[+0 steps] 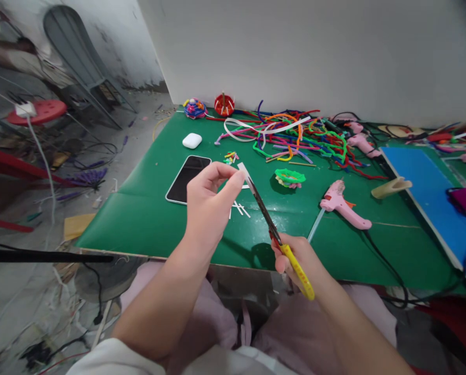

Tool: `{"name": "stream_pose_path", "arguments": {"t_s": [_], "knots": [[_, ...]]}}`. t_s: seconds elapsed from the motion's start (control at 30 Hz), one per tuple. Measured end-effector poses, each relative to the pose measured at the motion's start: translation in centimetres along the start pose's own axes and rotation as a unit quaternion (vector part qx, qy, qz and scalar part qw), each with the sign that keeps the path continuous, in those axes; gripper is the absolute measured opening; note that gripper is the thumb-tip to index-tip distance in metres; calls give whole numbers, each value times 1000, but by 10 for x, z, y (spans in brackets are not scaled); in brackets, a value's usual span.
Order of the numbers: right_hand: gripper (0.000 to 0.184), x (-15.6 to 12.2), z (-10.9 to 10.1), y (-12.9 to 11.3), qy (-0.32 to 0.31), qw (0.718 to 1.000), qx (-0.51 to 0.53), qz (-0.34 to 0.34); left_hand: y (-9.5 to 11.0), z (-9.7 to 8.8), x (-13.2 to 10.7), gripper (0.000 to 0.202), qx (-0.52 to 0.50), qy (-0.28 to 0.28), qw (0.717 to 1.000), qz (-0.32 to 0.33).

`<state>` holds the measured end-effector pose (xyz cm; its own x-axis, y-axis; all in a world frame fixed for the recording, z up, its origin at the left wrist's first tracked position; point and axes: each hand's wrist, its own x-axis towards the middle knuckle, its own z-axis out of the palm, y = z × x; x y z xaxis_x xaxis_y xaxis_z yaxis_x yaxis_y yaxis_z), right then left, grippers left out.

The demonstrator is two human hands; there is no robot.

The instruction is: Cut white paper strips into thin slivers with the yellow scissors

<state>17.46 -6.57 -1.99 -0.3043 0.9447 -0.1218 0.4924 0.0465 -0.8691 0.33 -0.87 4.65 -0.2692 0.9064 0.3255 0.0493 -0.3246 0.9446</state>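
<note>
My left hand (211,200) pinches a short white strip (242,168) between thumb and forefinger, above the green table. In my right hand (295,255) is a pair of scissors (265,213) with a yellow handle, its blades pointing up and away to the left. The blade tips meet the strip close to my left fingertips; whether the blades are apart there I cannot tell. Thin white cut pieces (240,209) lie on the table just behind and below the strip. Part of a dark-screened phone (188,177) is hidden by my left hand.
Pipe cleaners (307,135) lie tangled along the back of the green table (139,219). A pink glue gun (344,205) rests at right, its cord trailing to the front edge. Nearby are a small green craft piece (290,177), a white earbud case (192,140) and a blue board (424,182).
</note>
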Motion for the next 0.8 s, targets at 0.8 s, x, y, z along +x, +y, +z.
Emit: {"name": "stream_pose_path", "arguments": {"t_s": [0.8], "knots": [[60, 0, -1, -3, -2, 1000, -6, 5, 0, 1, 0, 9, -6, 4, 1000, -1]]}}
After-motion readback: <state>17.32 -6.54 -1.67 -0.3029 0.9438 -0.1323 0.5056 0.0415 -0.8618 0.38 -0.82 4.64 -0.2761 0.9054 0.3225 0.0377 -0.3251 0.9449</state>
